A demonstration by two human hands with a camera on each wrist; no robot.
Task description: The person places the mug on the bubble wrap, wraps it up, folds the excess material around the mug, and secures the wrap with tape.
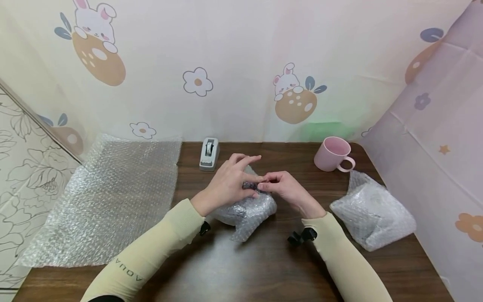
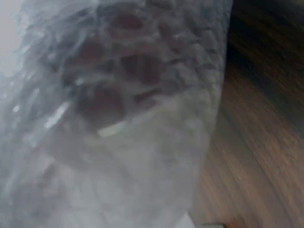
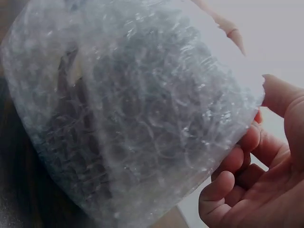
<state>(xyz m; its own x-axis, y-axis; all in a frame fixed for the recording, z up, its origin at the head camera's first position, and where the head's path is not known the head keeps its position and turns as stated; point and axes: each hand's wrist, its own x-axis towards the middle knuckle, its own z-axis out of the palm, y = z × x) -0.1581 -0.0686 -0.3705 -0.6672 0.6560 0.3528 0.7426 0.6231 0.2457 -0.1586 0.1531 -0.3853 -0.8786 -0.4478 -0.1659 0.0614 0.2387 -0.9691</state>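
Note:
A bundle in bubble wrap lies on the table before me, its dark contents only blurrily visible through the wrap. My left hand rests on its upper side, fingers spread and mostly straight. Just to the right, my right hand pinches at the bundle's upper edge, thumb and index finger close to the left fingertips. In the right wrist view, curled fingers of the right hand meet the edge of the wrap. The left wrist view shows only wrap up close, blurred.
A flat bubble wrap sheet covers the table's left side. Behind the hands stands a white tape dispenser. A pink mug stands at the back right, with another bubble-wrapped bundle in front of it. A printed curtain borders the table.

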